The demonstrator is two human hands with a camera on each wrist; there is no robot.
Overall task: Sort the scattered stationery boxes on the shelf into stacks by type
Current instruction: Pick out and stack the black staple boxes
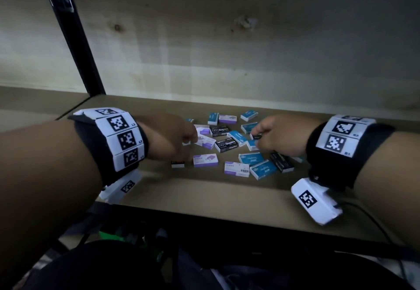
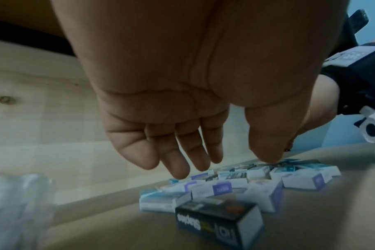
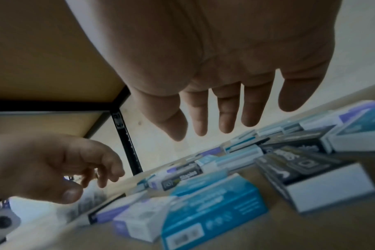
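"Staples" is read on the small black cardboard boxes (image 1: 226,145); blue-and-white boxes (image 1: 263,169) and purple-and-white boxes (image 1: 205,160) are scattered mid-shelf, unstacked, on the tan wooden shelf board (image 1: 204,196). Left hand (image 1: 169,138) and right hand (image 1: 280,137) are held over them, fingers straight, nothing gripped. A black steel upright (image 1: 75,37) stands at the rear left corner.

The left hand (image 1: 169,138) hides part of a purple box (image 1: 203,140), and a blurred pale shape (image 2: 17,211) at seven o'clock stays unreadable
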